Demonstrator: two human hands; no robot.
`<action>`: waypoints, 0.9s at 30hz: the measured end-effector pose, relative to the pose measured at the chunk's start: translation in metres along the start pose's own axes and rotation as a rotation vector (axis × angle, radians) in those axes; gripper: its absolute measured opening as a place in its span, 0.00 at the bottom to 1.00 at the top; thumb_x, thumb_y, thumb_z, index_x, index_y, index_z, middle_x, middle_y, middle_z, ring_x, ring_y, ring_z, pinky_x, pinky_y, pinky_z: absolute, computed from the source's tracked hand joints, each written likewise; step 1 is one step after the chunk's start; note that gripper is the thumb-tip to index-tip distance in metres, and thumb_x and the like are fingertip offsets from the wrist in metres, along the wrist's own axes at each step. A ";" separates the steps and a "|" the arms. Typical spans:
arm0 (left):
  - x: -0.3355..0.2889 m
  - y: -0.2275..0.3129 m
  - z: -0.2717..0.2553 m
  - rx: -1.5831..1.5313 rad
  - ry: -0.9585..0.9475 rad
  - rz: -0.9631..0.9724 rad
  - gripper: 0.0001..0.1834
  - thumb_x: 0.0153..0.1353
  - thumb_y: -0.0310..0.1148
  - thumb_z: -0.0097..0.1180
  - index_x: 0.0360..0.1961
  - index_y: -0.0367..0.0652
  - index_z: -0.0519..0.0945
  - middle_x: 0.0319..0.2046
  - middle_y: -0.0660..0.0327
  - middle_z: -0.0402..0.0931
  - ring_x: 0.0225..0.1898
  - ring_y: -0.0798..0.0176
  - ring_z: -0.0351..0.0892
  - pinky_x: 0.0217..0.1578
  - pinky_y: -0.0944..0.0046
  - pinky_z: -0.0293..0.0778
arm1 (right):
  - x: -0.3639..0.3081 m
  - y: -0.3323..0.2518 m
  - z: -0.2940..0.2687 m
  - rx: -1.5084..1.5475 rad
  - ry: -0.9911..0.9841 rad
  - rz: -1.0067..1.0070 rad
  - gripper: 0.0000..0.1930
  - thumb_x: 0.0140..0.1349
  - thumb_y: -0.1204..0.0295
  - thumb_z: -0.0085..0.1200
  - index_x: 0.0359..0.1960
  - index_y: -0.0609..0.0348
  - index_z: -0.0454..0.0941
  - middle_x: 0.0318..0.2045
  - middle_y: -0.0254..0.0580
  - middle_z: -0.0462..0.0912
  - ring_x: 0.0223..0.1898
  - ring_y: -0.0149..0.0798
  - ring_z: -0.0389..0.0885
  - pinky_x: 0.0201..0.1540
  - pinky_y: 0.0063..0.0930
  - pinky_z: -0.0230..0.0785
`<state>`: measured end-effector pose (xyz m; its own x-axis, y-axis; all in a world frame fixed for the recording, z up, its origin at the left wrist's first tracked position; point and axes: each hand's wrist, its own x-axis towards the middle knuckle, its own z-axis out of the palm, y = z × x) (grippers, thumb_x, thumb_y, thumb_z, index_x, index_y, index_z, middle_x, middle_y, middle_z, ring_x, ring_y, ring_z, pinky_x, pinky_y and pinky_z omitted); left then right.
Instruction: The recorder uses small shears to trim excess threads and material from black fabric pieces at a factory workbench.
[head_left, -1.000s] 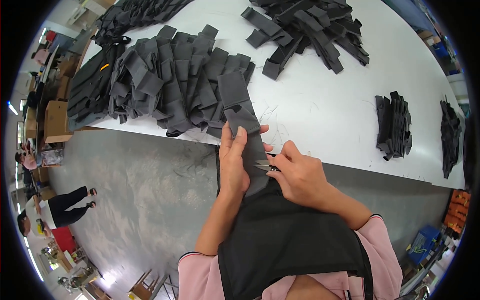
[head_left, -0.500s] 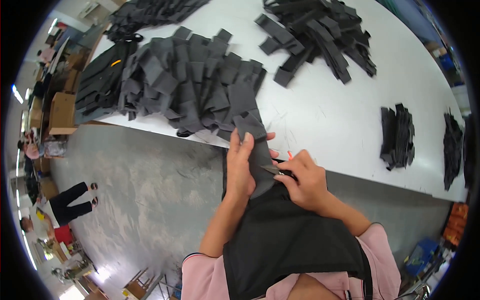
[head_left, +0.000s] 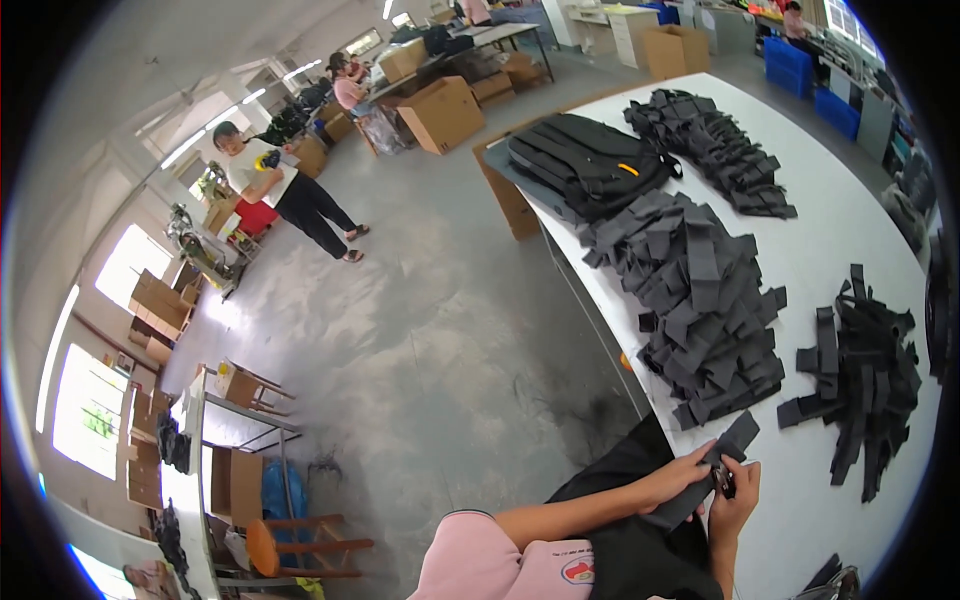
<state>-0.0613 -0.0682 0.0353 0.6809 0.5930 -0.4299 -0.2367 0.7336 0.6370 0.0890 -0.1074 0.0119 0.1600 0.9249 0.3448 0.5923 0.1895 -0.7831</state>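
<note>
Near the table's edge, my left hand [head_left: 680,474] is closed on a dark grey fabric strip [head_left: 738,432], which sticks out past the fingers and also hangs below them. My right hand [head_left: 738,497] is right beside it, its fingers wrapped around small dark-handled thread snips [head_left: 721,479] held against the strip. The blades are too small to make out whether they are apart. Beyond my hands lies a big heap of similar grey strips [head_left: 705,300]. A looser pile of dark strips [head_left: 865,370] is to the right.
The white table [head_left: 800,260] also bears a black backpack [head_left: 580,160] and another strip pile [head_left: 710,150] at its far end. On the left, a person [head_left: 290,190] stands on the grey floor [head_left: 420,350]. A wooden stool [head_left: 300,545] and cardboard boxes [head_left: 440,112] stand around.
The view has swung to the left, so the table now lies at the right and more of the workshop shows. Both hands keep hold of the strip and the snips.
</note>
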 end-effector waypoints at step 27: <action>-0.005 -0.015 0.026 1.451 -0.102 1.056 0.25 0.55 0.49 0.56 0.29 0.32 0.70 0.59 0.50 0.61 0.61 0.45 0.57 0.58 0.50 0.55 | 0.005 0.027 -0.018 1.053 -0.255 0.740 0.07 0.61 0.71 0.51 0.30 0.62 0.75 0.27 0.33 0.76 0.26 0.26 0.73 0.30 0.21 0.66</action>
<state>-0.0436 -0.0909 0.0444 0.7092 0.5076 0.4893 0.1414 -0.7823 0.6066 0.1200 -0.1037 0.0016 -0.0424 0.9341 -0.3545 -0.4860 -0.3293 -0.8096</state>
